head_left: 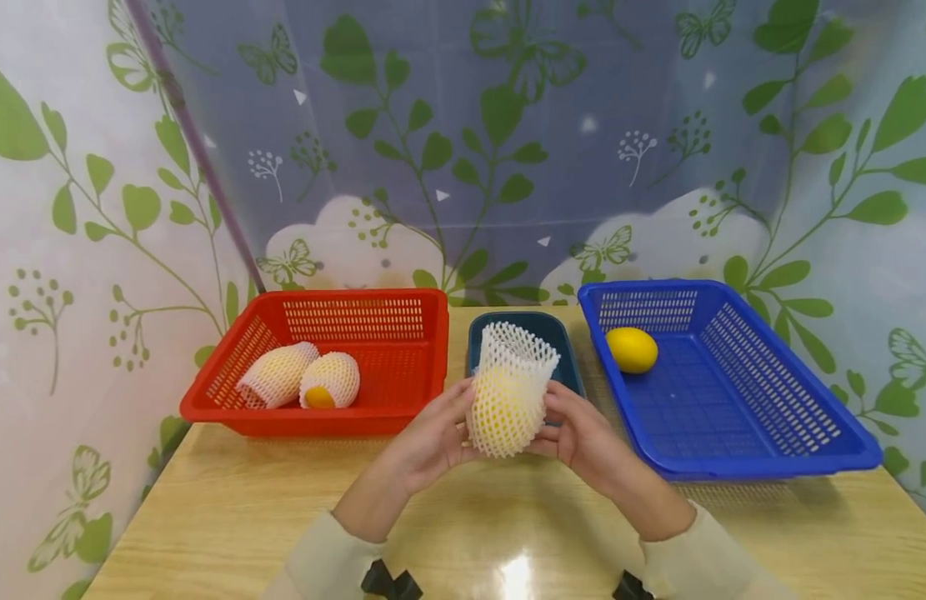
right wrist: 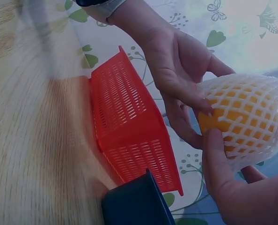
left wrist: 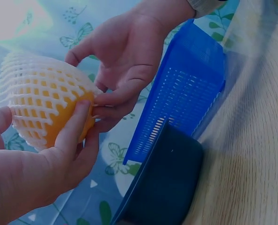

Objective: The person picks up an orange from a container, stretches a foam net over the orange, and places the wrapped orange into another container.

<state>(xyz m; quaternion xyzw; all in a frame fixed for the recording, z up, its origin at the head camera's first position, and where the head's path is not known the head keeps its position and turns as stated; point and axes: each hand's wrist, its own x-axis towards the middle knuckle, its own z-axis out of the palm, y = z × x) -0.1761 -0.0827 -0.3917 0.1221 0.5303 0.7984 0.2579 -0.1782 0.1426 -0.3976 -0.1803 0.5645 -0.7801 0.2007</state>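
Between both hands, above the table, is a yellow fruit in a white foam net (head_left: pixel 505 408). The net's loose end sticks up past the fruit in the head view. My left hand (head_left: pixel 436 437) holds it from the left and my right hand (head_left: pixel 585 429) from the right, with curled fingers around its lower part. In the left wrist view, bare orange-yellow skin of the fruit (left wrist: pixel 64 119) shows at the net's opening, where fingertips of both hands touch it. The right wrist view shows the netted fruit (right wrist: pixel 239 119) from the other side.
A red basket (head_left: pixel 398 421) at left holds two netted fruits (head_left: pixel 278 373). At right, a blue basket (head_left: pixel 763 462) contains one bare yellow fruit (head_left: pixel 632 350). Behind the hands, a dark teal bin (head_left: pixel 523 317) stands between the baskets on the wooden table (head_left: pixel 267 517). A patterned curtain hangs behind.
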